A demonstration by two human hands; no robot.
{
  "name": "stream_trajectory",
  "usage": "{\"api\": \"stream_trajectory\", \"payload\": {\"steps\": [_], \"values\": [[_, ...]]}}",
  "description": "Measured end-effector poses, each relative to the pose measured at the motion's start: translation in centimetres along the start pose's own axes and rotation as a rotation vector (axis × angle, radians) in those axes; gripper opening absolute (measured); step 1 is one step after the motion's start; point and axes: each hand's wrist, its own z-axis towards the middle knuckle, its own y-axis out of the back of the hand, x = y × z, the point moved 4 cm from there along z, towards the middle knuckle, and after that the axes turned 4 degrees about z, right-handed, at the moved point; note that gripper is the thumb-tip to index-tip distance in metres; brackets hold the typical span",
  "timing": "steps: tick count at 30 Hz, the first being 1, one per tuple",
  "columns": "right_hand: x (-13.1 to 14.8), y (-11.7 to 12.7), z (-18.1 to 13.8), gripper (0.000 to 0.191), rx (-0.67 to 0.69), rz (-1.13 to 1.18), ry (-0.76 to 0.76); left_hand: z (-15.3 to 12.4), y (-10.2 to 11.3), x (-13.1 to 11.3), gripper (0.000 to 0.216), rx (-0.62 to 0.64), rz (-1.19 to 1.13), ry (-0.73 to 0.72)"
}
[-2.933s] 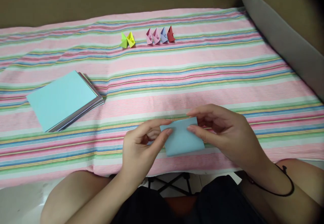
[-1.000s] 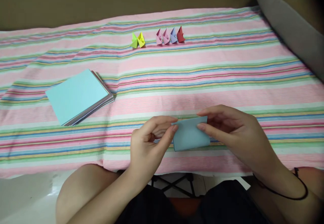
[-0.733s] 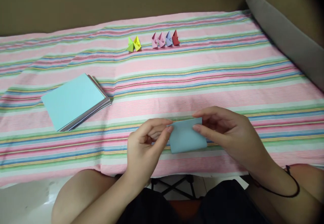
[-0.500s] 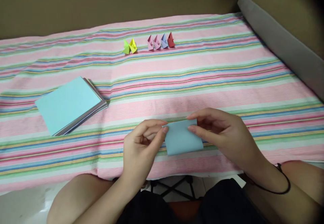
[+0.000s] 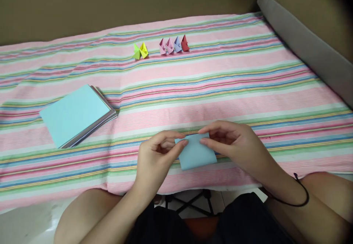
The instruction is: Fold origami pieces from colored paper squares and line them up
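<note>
A light blue sheet of paper (image 5: 196, 155), bent over at its near side, is between my two hands just above the cloth's front part. My left hand (image 5: 160, 155) pinches its far left corner, thumb on top and fingers behind. At the far right corner, my right hand (image 5: 234, 141) grips the paper between thumb and forefinger. The other fingers of both hands are curled and partly hidden.
A stack of paper (image 5: 77, 115) with a light blue top sheet lies at left. Toward the back are small folded paper pieces: green (image 5: 136, 52), yellow (image 5: 143, 50), pink (image 5: 169, 45), blue (image 5: 177, 45) and red (image 5: 184, 43). A striped cloth (image 5: 220, 100) lies beneath.
My hands have come slightly closer together along the paper's far edge. The right hand has shifted a little to the left, and the left thumb reaches further over the paper.
</note>
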Motion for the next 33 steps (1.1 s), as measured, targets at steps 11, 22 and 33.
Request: {"api": "stream_trajectory", "payload": {"steps": [11, 22, 33], "values": [[-0.04, -0.37, 0.20, 0.011, 0.085, 0.060, -0.089, 0.09, -0.20, 0.32, 0.012, 0.106, 0.091, -0.037], [0.10, -0.13, 0.20, 0.016, 0.081, -0.001, -0.101, -0.12, -0.22, -0.47, 0.013, 0.074, 0.173, -0.156], [-0.02, -0.27, 0.17, 0.037, -0.012, 0.142, -0.115, 0.47, 0.54, -0.10, 0.015, -0.050, 0.113, -0.022]]}}
